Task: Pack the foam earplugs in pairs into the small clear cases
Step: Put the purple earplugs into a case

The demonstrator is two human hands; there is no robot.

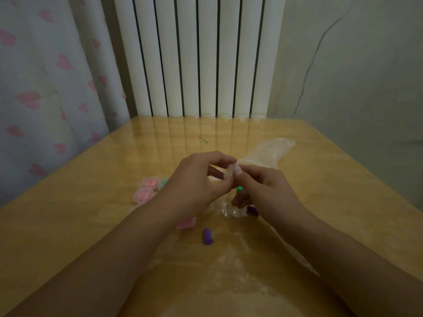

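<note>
Left hand (201,177) and right hand (263,188) both pinch one small clear case (230,171) held above the worktop (91,213), probably prying it open. Next: load the purple earplug (207,236) lying near, plus its mate (251,210) by the right hand.

Clear case (229,173) pinched between both hands; purple earplug (207,236) lying loose; pink-filled cases (144,191) left.

A home room: a heart-print curtain (45,88) at far left, a white radiator (199,56) behind the wooden table (91,202).
</note>
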